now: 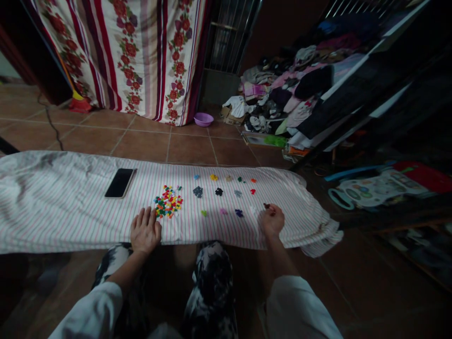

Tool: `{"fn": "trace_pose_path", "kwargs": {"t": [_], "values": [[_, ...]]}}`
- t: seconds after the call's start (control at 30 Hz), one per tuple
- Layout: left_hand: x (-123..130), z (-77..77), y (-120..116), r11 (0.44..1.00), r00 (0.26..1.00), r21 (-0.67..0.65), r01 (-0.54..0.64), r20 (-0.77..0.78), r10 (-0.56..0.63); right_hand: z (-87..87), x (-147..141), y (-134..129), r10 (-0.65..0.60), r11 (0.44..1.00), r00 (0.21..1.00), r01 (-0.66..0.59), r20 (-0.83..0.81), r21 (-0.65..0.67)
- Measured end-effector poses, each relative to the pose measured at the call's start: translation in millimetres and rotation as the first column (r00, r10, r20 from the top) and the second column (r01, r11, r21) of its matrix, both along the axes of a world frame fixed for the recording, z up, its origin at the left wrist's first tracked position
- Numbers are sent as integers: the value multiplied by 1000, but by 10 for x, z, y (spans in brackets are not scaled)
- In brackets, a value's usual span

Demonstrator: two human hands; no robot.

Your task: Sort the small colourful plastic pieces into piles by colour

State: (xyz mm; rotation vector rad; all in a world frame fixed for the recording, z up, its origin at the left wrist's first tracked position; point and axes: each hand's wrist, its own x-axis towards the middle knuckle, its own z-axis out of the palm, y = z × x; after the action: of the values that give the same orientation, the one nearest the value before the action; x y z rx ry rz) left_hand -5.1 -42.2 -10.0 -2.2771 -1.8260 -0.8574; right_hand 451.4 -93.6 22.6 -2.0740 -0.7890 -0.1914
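My left hand [145,230] lies flat on the striped cloth, fingers stretched out, beside a mixed heap of small colored pieces [169,202]. At the right end of the sorted piles, my right hand [274,220] is closed in a pinch at small dark brown pieces [267,206]. Close to it are a faint white pile [253,210] and a dark blue pile [239,213]. Other little piles sit in rows: pink [223,211], lime green [204,213], dark grey [198,191], black [219,192], light grey [238,193], red [253,191] and yellow [213,177].
A phone [120,183] rests on the cloth [77,207] left of the heap. Beyond are a floral curtain [148,61], a purple basin [204,119] and a broom [79,102]. Piled clothes [282,94] fill the back right, with a colorful plastic board [381,186] at far right.
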Motion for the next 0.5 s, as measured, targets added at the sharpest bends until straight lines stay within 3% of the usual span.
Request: {"fn": "trace_pose_path", "kwargs": {"t": [0.07,0.17,0.23,0.33,0.4,0.5], "values": [[-1,3,1,1000,1000,-12,3,3,-3,70,-278,89,65,995,997,-67,27,72],[-7,2,4,1000,1000,-16,13,18,-13,144,-839,214,286,954,958,-286,17,86],[-14,-7,9,1000,999,-6,27,30,-27,143,-1250,276,478,876,878,-479,33,57],[-33,-34,15,999,999,25,41,29,-42,59,-1824,344,707,708,707,-707,15,-7],[-52,-55,14,997,998,48,52,22,-53,-26,-2136,385,791,607,611,-790,-28,-87],[-86,-78,0,994,996,69,87,18,-88,-138,-2466,452,835,529,546,-830,-64,-175]]}}
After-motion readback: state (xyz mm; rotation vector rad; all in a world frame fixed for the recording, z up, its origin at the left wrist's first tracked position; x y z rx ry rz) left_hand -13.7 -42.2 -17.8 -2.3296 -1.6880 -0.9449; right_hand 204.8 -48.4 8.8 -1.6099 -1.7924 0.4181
